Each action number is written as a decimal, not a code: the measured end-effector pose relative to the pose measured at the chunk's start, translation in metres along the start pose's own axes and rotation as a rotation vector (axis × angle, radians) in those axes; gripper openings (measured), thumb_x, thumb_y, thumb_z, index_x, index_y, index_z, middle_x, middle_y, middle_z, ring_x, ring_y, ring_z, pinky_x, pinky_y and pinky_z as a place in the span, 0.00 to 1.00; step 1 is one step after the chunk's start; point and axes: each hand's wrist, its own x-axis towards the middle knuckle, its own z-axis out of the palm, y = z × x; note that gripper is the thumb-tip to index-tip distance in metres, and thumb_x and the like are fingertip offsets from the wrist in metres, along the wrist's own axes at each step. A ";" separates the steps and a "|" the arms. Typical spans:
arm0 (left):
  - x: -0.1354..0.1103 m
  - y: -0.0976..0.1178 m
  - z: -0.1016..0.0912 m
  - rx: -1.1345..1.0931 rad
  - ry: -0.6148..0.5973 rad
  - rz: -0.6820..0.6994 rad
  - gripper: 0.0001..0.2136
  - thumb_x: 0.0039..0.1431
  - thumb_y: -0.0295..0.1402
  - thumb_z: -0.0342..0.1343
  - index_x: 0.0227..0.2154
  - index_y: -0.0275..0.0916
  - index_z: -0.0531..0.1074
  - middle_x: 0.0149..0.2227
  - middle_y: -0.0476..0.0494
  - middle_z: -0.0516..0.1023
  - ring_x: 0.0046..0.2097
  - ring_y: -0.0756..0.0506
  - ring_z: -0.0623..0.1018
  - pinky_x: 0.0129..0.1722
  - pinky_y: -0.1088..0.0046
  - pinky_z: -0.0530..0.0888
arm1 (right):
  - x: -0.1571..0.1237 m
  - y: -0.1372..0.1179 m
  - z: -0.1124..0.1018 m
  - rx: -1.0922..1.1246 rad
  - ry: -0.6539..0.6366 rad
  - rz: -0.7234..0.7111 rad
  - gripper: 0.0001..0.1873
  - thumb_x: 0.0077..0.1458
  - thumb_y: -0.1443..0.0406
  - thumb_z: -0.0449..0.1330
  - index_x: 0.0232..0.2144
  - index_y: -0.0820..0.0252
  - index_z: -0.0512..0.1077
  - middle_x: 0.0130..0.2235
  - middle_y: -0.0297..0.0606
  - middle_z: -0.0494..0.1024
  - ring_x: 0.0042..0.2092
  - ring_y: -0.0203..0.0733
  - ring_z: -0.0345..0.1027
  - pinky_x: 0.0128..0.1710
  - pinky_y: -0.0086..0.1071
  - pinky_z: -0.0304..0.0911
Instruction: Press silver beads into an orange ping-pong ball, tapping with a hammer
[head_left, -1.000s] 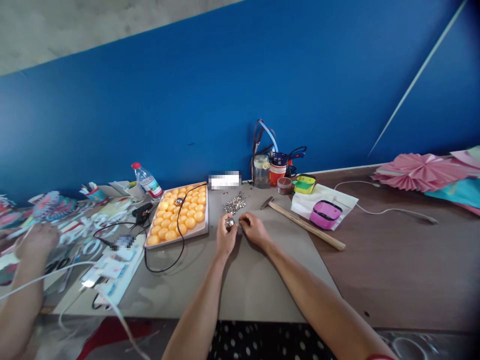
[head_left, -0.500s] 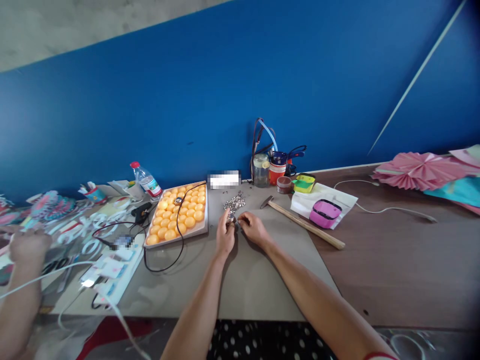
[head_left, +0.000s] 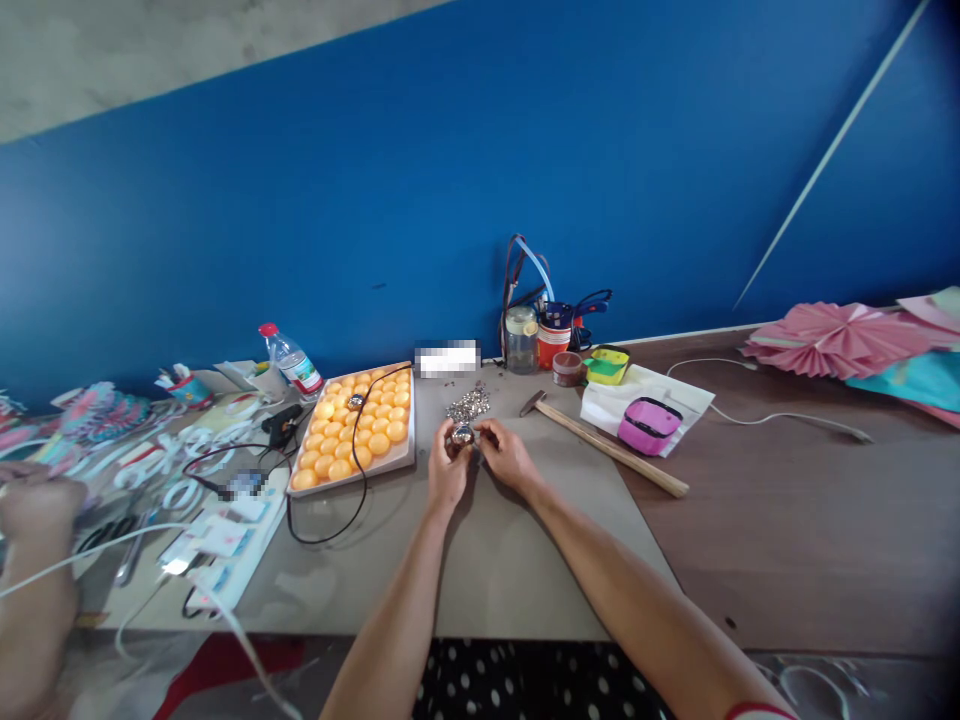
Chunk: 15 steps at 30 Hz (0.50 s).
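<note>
A shiny silver dome-shaped metal piece (head_left: 462,434) is held by my left hand (head_left: 448,470), its fingers curled around it just above the table. Close on its right side, my right hand (head_left: 508,455) has thumb and fingertips pinched together; whatever lies between them is too small to tell. Just beyond both hands lies a loose pile of small shiny metal pieces (head_left: 469,404). To the left stands a shallow tray (head_left: 412,440) of orange balls (head_left: 379,444), with another silver round piece (head_left: 355,402) on top and a black cable (head_left: 366,490) running across it.
A wooden-handled hammer (head_left: 611,447) lies right of my hands, near a pink mesh pouch (head_left: 649,427). Jars and a red cup (head_left: 553,350) stand at the blue wall. Left are a bottle (head_left: 296,365), a power strip (head_left: 244,550) and another person's hand (head_left: 37,505).
My left hand has turned slightly, so more of the silver piece shows between my hands. My right hand stays pinched beside it. The other person's hand has shifted left.
</note>
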 end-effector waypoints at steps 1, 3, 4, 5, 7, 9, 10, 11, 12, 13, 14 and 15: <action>0.000 0.000 0.000 -0.014 0.000 0.000 0.24 0.48 0.31 0.58 0.50 0.39 0.63 0.51 0.39 0.70 0.51 0.43 0.72 0.52 0.64 0.67 | 0.000 0.000 0.000 0.004 0.001 -0.001 0.14 0.49 0.65 0.52 0.39 0.59 0.69 0.28 0.33 0.73 0.30 0.37 0.66 0.34 0.30 0.62; 0.000 0.000 0.000 -0.038 0.006 0.007 0.23 0.49 0.31 0.58 0.50 0.39 0.63 0.51 0.39 0.70 0.50 0.44 0.73 0.52 0.64 0.68 | -0.001 0.000 0.001 0.011 0.003 -0.009 0.15 0.49 0.65 0.51 0.40 0.59 0.69 0.28 0.33 0.73 0.29 0.37 0.65 0.34 0.30 0.62; 0.000 0.000 0.000 -0.042 0.011 0.013 0.23 0.49 0.31 0.58 0.50 0.39 0.63 0.51 0.38 0.70 0.49 0.44 0.73 0.51 0.64 0.68 | -0.001 0.000 0.001 0.015 0.003 -0.018 0.14 0.50 0.65 0.51 0.40 0.59 0.69 0.29 0.34 0.73 0.30 0.36 0.66 0.34 0.30 0.62; 0.000 -0.001 0.000 -0.040 0.014 0.019 0.24 0.49 0.31 0.58 0.50 0.39 0.63 0.51 0.38 0.70 0.49 0.44 0.73 0.51 0.64 0.68 | -0.001 0.000 0.001 0.020 0.001 -0.027 0.14 0.50 0.65 0.51 0.39 0.60 0.70 0.30 0.35 0.74 0.31 0.37 0.66 0.35 0.30 0.63; 0.000 0.000 0.000 -0.021 0.020 0.031 0.23 0.49 0.30 0.58 0.50 0.39 0.63 0.50 0.39 0.70 0.49 0.44 0.73 0.51 0.64 0.68 | -0.001 0.000 0.001 0.031 -0.005 -0.045 0.13 0.50 0.66 0.51 0.38 0.60 0.70 0.34 0.37 0.75 0.34 0.37 0.67 0.38 0.31 0.63; 0.000 0.001 -0.001 0.013 0.013 0.041 0.22 0.49 0.29 0.57 0.49 0.39 0.64 0.48 0.40 0.72 0.47 0.45 0.73 0.50 0.65 0.69 | 0.000 0.001 0.001 0.040 -0.012 -0.054 0.12 0.50 0.66 0.51 0.36 0.60 0.71 0.35 0.37 0.76 0.36 0.38 0.68 0.40 0.32 0.63; 0.000 0.001 -0.001 0.029 0.008 0.044 0.21 0.49 0.28 0.56 0.49 0.39 0.64 0.47 0.41 0.72 0.46 0.45 0.74 0.49 0.65 0.69 | 0.000 0.001 0.001 0.041 -0.014 -0.056 0.11 0.49 0.66 0.51 0.35 0.59 0.71 0.35 0.37 0.76 0.36 0.38 0.68 0.41 0.32 0.63; 0.000 0.001 -0.001 0.040 0.003 0.046 0.21 0.49 0.27 0.56 0.48 0.39 0.65 0.46 0.41 0.73 0.44 0.46 0.74 0.48 0.66 0.69 | 0.000 0.001 0.001 0.037 -0.016 -0.057 0.11 0.49 0.66 0.51 0.34 0.59 0.71 0.34 0.37 0.76 0.36 0.38 0.68 0.41 0.32 0.63; 0.000 0.001 -0.001 0.044 0.001 0.048 0.20 0.49 0.27 0.55 0.48 0.39 0.65 0.45 0.42 0.73 0.43 0.46 0.74 0.47 0.66 0.70 | 0.001 0.001 0.001 0.031 -0.018 -0.059 0.10 0.49 0.66 0.51 0.32 0.60 0.72 0.34 0.37 0.76 0.36 0.38 0.68 0.41 0.32 0.63; 0.000 0.001 -0.001 0.042 0.003 0.050 0.20 0.49 0.26 0.55 0.47 0.39 0.65 0.45 0.42 0.73 0.43 0.46 0.74 0.47 0.66 0.70 | 0.001 0.000 0.001 0.020 -0.018 -0.059 0.09 0.49 0.66 0.51 0.31 0.60 0.72 0.33 0.37 0.76 0.36 0.39 0.68 0.40 0.32 0.63; 0.000 0.000 0.000 0.034 0.011 0.054 0.20 0.48 0.26 0.55 0.47 0.39 0.65 0.45 0.41 0.73 0.43 0.46 0.74 0.47 0.66 0.70 | 0.001 0.000 0.001 0.002 -0.012 -0.060 0.09 0.50 0.66 0.51 0.30 0.60 0.72 0.33 0.37 0.75 0.35 0.39 0.68 0.40 0.32 0.63; 0.000 0.000 0.000 0.027 0.023 0.062 0.20 0.48 0.25 0.55 0.47 0.39 0.65 0.46 0.41 0.73 0.43 0.46 0.74 0.47 0.66 0.70 | 0.001 -0.001 0.001 -0.026 -0.002 -0.064 0.10 0.50 0.66 0.51 0.29 0.60 0.72 0.33 0.37 0.75 0.35 0.39 0.68 0.40 0.32 0.63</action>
